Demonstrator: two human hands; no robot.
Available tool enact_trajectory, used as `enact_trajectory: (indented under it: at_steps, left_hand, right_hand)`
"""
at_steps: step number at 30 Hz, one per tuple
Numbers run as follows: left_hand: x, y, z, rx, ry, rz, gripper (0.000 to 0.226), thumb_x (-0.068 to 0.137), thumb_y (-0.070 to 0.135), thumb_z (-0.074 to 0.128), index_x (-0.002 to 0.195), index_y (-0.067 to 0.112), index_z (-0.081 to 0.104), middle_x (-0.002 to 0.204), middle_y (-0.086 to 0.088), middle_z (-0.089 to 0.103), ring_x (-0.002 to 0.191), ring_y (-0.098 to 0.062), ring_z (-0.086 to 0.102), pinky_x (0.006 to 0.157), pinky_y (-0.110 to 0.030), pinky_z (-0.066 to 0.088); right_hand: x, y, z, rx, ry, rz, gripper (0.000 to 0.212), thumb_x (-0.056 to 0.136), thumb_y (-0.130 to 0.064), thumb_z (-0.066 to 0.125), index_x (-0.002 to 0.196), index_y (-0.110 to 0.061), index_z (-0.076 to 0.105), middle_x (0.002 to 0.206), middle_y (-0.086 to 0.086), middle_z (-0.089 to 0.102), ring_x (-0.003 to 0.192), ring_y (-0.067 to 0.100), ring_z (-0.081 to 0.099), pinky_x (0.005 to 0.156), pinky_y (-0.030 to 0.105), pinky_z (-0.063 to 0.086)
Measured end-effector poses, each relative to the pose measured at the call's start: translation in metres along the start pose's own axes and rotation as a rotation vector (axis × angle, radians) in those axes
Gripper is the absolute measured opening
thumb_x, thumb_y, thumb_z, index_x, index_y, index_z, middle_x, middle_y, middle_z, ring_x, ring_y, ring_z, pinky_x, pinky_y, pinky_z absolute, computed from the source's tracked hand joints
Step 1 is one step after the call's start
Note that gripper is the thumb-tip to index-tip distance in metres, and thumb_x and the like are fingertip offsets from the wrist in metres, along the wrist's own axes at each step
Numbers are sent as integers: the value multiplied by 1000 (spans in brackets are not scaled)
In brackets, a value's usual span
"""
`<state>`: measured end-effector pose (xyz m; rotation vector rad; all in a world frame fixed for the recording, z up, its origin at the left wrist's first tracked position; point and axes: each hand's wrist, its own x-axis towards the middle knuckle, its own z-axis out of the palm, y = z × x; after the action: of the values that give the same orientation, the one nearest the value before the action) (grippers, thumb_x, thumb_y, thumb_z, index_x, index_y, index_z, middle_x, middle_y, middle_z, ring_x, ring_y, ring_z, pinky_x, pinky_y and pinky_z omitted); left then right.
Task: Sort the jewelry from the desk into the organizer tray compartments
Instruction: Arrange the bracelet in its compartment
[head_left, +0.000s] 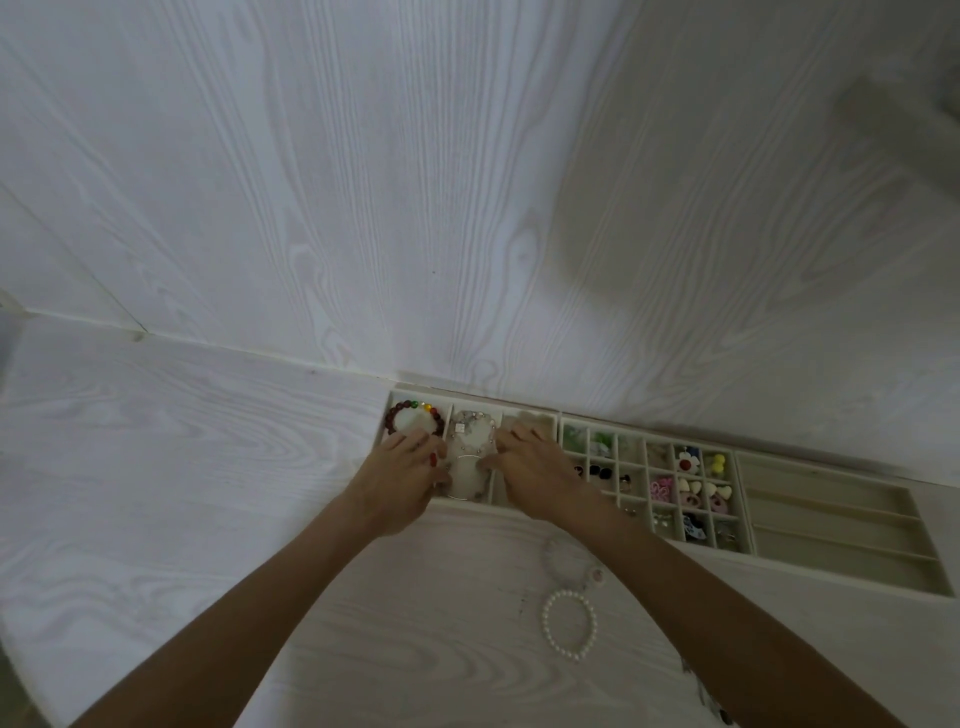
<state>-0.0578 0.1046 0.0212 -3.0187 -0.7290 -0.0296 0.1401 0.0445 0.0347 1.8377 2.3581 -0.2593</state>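
Our left hand (400, 480) and right hand (535, 475) pinch a thin silver bangle (464, 478) in the organizer tray (831, 564); a pearl bracelet (569, 623) lies on the worktop (182, 467) near it.

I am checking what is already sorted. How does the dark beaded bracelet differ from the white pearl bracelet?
The dark beaded bracelet lies in the organizer tray, in its far-left compartment; the white pearl bracelet lies on the desk. The first has dark red beads with some coloured ones; the second is all white. Both are bead loops.
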Motion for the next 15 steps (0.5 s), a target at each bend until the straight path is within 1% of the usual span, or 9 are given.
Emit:
enact_trajectory:
  at_steps: [3,6,8,10,12,13,15]
  left_hand:
    - [-3,-1,0,-20,30,-11,20,60,29,82,75,39,73,92,12,64,90,-11,51,72,-25,49]
    - [-4,0,-2,-39,24,2,25,59,28,81,79,41,73,95,12,64,90,-11,58,75,-25,49]
    - [-4,2,-3,-28,17,8,25,58,30,81,79,41,72,96,13,64,90,-11,59,76,-25,49]
    - [-4,2,-3,-19,22,3,25,57,31,81,79,40,73,95,14,64,90,-10,57,77,-25,48]
    - [-5,2,-3,-22,42,-13,25,56,31,82,78,39,74,93,14,64,90,-10,53,74,-25,49]
    - [-6,2,-3,-29,59,-18,26,56,29,83,78,38,74,93,13,64,90,-10,52,73,-25,50]
    - [-8,6,-5,-64,104,-50,31,57,23,82,83,37,74,93,12,64,91,-12,53,71,-26,51]
  right_hand:
    - [-1,0,-1,30,-1,9,52,86,-5,48,131,-29,53,118,1,48,117,23,37,100,37,25]
    - [-7,-4,0,64,59,-29,51,86,-3,47,128,-31,56,111,1,52,110,22,42,95,35,28]
    - [-12,-9,-1,85,39,-64,49,86,-2,48,123,-30,60,108,2,53,106,21,43,90,34,30]
    - [-17,-11,3,53,83,-109,46,78,-1,57,114,-28,67,101,3,57,98,22,50,82,35,36]
    - [-20,-9,7,39,130,-103,46,67,0,66,103,-28,72,90,1,60,87,22,56,73,33,41]
    - [-20,-8,9,64,130,-100,46,69,1,64,104,-28,72,90,1,59,88,23,55,73,33,39]
    - [-23,-6,5,158,141,-72,45,81,1,55,115,-27,67,99,1,58,96,22,49,79,32,33]
